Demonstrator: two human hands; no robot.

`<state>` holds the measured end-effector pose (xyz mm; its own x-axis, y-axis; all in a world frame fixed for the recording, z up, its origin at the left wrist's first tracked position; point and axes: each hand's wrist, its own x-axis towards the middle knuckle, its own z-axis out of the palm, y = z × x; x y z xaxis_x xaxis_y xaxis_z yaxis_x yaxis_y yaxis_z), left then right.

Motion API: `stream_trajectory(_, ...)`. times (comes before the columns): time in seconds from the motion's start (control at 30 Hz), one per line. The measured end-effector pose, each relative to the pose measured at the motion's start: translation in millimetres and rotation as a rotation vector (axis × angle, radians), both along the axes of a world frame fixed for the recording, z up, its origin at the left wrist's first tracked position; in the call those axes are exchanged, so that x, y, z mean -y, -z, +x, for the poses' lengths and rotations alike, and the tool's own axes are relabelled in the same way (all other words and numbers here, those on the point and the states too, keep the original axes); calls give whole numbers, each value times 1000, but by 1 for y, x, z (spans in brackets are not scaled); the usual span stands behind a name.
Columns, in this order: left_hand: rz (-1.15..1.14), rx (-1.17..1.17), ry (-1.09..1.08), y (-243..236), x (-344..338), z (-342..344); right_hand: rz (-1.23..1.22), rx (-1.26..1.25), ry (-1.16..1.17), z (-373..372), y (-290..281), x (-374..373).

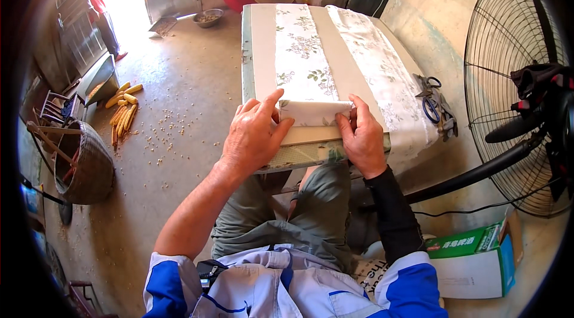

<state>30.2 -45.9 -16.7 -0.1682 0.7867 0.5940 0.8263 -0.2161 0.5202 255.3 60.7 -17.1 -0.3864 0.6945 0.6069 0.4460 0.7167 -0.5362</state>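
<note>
A long white fabric strip (305, 49) with a leaf-and-flower print runs away from me over the table. Its near end is folded over into a flat band. My left hand (254, 129) grips the band's left end, thumb on the near side and index finger stretched along the edge. At the right end, my right hand (363, 138) pinches the fold between thumb and fingers. To the right lies a second printed fabric strip (382, 61), its near end hanging over the table edge. Scissors (431, 108) with dark blue handles lie by that strip at the table's right edge.
The table (263, 43) has a pale board top. A large black fan (520, 90) stands close on the right, above a green and white carton (469, 258). Corn cobs (124, 111), loose kernels and a woven basket (86, 165) are on the left floor. A person (101, 10) stands by the doorway.
</note>
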Motion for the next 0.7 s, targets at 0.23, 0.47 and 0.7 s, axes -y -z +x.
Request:
stream_trajectory(0.23, -43, -26, -39, -7, -4, 1, 56, 73, 126, -8, 2, 3)
stream_trajectory(0.47, -137, -18, -95, -10, -9, 3, 79, 84, 156, -10, 5, 2)
stream_trajectory(0.7, -102, -83, -140, -2, -13, 0, 67, 113, 181, -13, 5, 2)
